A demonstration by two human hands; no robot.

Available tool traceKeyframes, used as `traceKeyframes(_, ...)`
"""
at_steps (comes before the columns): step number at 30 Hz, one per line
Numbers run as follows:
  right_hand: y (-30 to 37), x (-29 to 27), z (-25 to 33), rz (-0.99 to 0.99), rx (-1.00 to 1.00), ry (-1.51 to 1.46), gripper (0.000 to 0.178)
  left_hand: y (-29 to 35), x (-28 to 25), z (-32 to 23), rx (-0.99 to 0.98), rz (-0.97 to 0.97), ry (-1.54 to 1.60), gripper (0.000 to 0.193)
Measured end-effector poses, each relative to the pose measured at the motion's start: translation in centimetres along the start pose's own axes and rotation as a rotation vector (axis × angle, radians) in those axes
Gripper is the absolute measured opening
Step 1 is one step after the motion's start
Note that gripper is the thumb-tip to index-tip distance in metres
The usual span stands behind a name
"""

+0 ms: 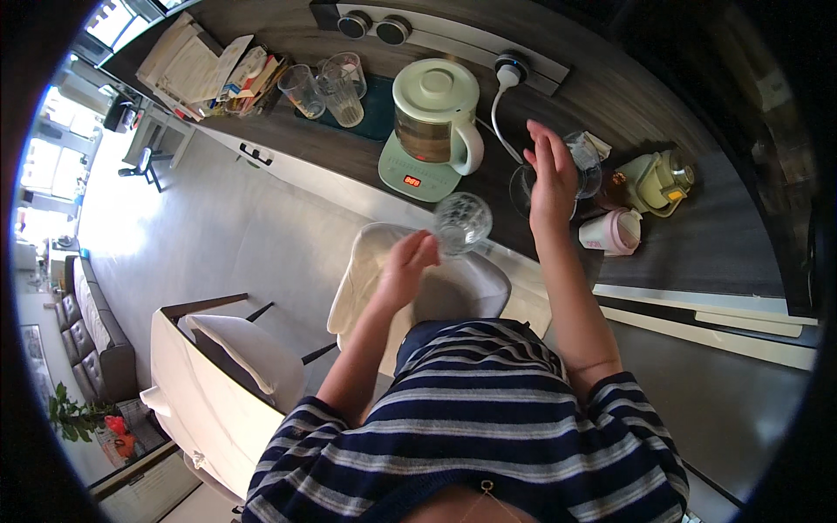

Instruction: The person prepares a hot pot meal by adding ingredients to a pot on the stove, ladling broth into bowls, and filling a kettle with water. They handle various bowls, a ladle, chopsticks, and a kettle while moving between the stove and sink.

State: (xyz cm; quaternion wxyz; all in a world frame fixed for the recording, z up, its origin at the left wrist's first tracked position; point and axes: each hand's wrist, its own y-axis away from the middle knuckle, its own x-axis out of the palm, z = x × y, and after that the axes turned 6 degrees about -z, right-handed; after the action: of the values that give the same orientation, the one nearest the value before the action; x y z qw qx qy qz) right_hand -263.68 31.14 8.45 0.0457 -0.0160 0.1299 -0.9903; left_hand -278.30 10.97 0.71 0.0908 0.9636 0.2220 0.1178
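Note:
My left hand (408, 268) is closed on a clear drinking glass (463, 223), which is tilted just off the counter's front edge. My right hand (551, 179) is raised over the counter with its fingers stretched out; I see nothing gripped in it. Right beside its fingers stands a clear glass container (586, 166). The curved rim of another clear piece of glassware (520, 190) shows to the left of the wrist, and the hand hides part of it. Between my hands and farther back, a pale green electric kettle (433, 113) holding brownish liquid sits on its lit base (420, 179).
A white and pink cup (610, 233) and a yellow-green bottle (667, 181) stand at right. Several glasses (342, 94) stand on a dark mat, beside piled papers (200, 74). A white cord (497, 118) runs from the wall plug. A pale chair (471, 286) stands close in front of me.

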Motion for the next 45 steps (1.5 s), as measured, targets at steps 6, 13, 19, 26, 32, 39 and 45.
traceKeyframes(6,4.7,-0.8,0.1,0.101,0.130,-0.058,0.027,-1.3,-7.7,-4.0,0.252,-0.325,-0.318,0.042)
traceKeyframes(13,7.1,1.1,0.0,0.246,0.185,-0.019,0.025,-13.0,-11.4,-2.1,0.382,-0.451,-0.078,0.040)
traceKeyframes(19,8.3,1.1,-0.4,0.228,0.178,-0.040,0.018,-17.5,-11.1,-0.5,0.326,-0.380,0.018,0.037)
traceKeyframes(26,10.0,0.2,-0.8,0.243,0.287,-0.018,0.018,-20.4,-9.7,-0.3,0.351,-0.333,0.091,0.038)
traceKeyframes(32,11.1,-0.5,-1.6,0.295,0.343,0.005,0.018,-24.1,-8.8,-0.8,0.414,-0.313,0.026,0.037)
traceKeyframes(39,11.6,-0.5,-1.4,0.331,0.354,0.018,0.017,-27.9,-8.3,-0.1,0.399,-0.394,-0.043,0.037)
traceKeyframes(45,11.5,-0.1,-1.9,0.357,0.398,0.022,0.017,-26.8,-9.1,-1.4,0.379,-0.487,-0.384,0.042)
